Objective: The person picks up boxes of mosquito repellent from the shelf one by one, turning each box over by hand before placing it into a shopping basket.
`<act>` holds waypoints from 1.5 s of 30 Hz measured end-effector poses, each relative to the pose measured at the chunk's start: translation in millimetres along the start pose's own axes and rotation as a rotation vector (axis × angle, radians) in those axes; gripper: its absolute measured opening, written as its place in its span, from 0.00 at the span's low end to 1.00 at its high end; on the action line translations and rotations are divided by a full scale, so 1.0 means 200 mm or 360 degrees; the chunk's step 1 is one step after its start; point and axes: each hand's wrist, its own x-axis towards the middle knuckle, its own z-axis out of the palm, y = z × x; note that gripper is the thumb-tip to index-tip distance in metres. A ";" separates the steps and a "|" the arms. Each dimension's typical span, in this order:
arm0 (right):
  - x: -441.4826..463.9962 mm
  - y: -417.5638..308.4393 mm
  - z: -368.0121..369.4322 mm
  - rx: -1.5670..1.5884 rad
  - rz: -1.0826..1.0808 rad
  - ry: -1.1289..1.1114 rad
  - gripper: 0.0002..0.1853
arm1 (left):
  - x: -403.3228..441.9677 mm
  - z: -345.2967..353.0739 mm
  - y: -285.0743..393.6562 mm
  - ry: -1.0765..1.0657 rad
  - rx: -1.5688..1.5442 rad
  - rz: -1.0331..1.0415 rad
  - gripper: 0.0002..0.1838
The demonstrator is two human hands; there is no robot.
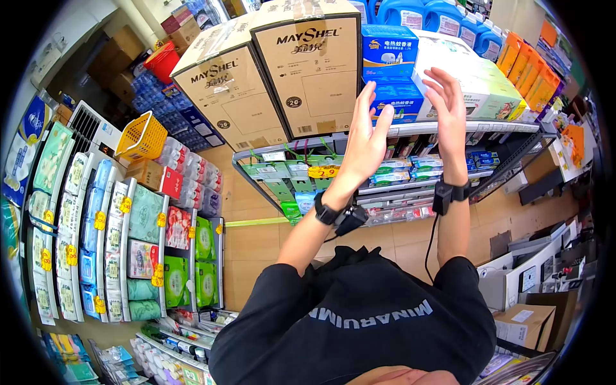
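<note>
Head view: where do the two hands come to?

"Left hand [368, 138] is at the left edge of the lower blue box [405, 97], and right hand [448, 106] is in front of the white box [473, 85] next to it. An upper blue box [389, 52] shows just beyond; stacked or set behind, I can't tell."

"And each grip?"

"Spread. On both hands the thumb stands away from the fingers, and the palms roughly face each other. I see nothing held in either grip, though whether the fingertips touch a box I can't make out."

"What are the boxes standing on?"

"The top of the shelf unit [489, 127], right beside the tall tan carton [313, 80]."

"How would that lower blue box handle?"

"Light, I'd guess, from its modest size: thin printed card, fairly stiff along the edges, softer in the middle of each face, a little slick if the print is glossy. Squeezed hard, the sides could dent."

"So where to take hold?"

"By the two side walls, a palm on each, close to the corners where card is stiffest. The white box crowds its right side, so fingertips may need to work in there."
</note>
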 end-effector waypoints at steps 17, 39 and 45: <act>0.43 0.33 -0.01 -0.0798 -0.0131 0.0068 0.36 | 0.50 0.12 -0.22 0.0237 0.0397 0.0077 0.55; 0.22 0.16 -0.03 -0.0331 -0.0166 0.0153 0.30 | 0.25 0.14 -0.03 0.0090 0.0546 0.0105 0.55; 0.00 -0.08 -0.06 0.0085 -0.0031 0.0065 0.26 | 0.01 0.10 0.12 0.0142 0.0616 0.0189 0.52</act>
